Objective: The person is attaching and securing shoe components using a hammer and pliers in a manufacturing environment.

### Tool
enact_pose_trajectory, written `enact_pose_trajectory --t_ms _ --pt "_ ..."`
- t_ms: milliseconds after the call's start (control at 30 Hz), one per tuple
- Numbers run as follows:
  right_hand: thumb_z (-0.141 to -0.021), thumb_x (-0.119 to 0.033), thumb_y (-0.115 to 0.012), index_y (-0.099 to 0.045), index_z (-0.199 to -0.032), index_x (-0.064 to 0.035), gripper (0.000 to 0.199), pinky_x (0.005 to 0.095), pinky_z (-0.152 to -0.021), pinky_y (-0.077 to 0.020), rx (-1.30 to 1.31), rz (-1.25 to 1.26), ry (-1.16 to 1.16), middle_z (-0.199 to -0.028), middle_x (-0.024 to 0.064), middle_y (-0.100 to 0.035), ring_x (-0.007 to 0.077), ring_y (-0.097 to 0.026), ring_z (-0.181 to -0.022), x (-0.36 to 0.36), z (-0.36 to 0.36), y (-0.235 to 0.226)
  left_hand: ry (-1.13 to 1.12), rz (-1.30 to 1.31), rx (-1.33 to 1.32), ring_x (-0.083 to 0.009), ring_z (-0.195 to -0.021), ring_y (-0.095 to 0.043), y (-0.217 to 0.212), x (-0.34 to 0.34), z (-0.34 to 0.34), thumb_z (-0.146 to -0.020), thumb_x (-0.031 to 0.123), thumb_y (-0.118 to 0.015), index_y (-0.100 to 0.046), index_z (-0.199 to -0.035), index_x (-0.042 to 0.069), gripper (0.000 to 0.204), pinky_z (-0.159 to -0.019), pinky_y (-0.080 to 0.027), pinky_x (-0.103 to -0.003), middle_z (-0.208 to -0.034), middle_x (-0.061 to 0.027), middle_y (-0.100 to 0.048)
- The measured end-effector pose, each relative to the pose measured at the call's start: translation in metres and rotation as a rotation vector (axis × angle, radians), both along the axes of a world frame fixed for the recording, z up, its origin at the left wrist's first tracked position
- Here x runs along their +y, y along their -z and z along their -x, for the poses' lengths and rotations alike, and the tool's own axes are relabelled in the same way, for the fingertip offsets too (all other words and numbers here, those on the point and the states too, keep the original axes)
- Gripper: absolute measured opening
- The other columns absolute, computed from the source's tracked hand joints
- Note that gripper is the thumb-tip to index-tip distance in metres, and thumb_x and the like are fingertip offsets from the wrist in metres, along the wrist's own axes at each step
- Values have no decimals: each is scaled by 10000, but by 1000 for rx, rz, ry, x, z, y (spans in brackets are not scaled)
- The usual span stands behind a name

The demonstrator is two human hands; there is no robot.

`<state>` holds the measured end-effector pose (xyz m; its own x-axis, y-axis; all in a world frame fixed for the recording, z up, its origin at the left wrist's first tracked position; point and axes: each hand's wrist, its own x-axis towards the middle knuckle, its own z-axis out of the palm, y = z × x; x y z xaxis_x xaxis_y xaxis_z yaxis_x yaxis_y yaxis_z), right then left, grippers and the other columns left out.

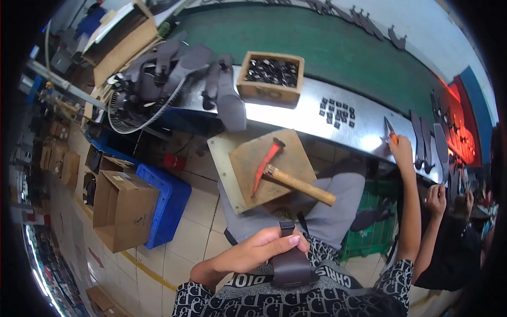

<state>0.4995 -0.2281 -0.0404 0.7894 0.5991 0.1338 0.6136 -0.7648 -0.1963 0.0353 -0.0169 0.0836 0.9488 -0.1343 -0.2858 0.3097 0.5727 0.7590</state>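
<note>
Brown strap sits pinched in the left hand's fingers, mostly just below them; a loosened pinch could drop it. Right hand fingers appear closed round the knife; a careless sweep could scatter clips leftward of them. Beyond the left fingers, a bump could topple the hammer.

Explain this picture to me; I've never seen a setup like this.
There's no robot here, just a person's two bare hands. A wide fisheye camera on their head looks down, so straight edges bend. The left hand holds a dark curved part. The right hand has its fingertips at an orange-handled pointed tool on the metal bench. There too stand a wooden box of small black pieces and some loose black squares. Closer, a hammer lies on a board.
</note>
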Motion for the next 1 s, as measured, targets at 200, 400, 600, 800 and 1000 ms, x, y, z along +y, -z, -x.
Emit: enact_pose_trajectory --t_ms 200,400,600,800,1000 --pt "-862 -128 -693 -661 -1092 -26 254 352 -539 -462 -632 -98 -109 -611 68 -498 168 -532 -547 21 21 8 -544 -446 -111 -173 -998 -557 16 28 -3 -1029 325 -444 -524 -1044 40 297 -933 -420 -319 -1046 -101 -622" --pt "-917 -68 -557 -579 -1001 45 143 424 -884 -448 -55 -559 -65 -1054 213 -624 388 -589 -981 35 146 -20 -1099 -1001 -156 -118 -895 -542 11 155 2 -991 447 -508 -575 -1006 49 404 -841 -428 -265 -1050 -65 -638" --pt "-895 -40 -577 -627 -931 47 106 373 -777 -502 101 -762 78 -947 182 -662 334 -645 -846 -19 191 13 -1676 -1086 -381 -165 -938 -588 -6 370 -12 -990 420 -530 -615 -1072 35 403 -864 -468 -315 -1045 -63 -635" --pt "-863 -90 -624 -631 -881 16 107 368 -703 -510 187 -785 92 -835 183 -657 327 -655 -773 -21 187 23 -1358 -2168 465 -417 -969 -609 3 520 72 -920 333 -583 -619 -1119 -30 415 -856 -464 -458 -1046 -266 -645" --pt "-868 -191 -673 -617 -979 5 232 389 -687 -496 -235 -679 442 -822 159 -635 302 -603 -694 -78 88 -5 -1334 -2435 389 -407 -891 -638 47 491 -15 -735 391 -785 -650 -1013 -66 552 -848 -481 -481 -956 -226 -680"
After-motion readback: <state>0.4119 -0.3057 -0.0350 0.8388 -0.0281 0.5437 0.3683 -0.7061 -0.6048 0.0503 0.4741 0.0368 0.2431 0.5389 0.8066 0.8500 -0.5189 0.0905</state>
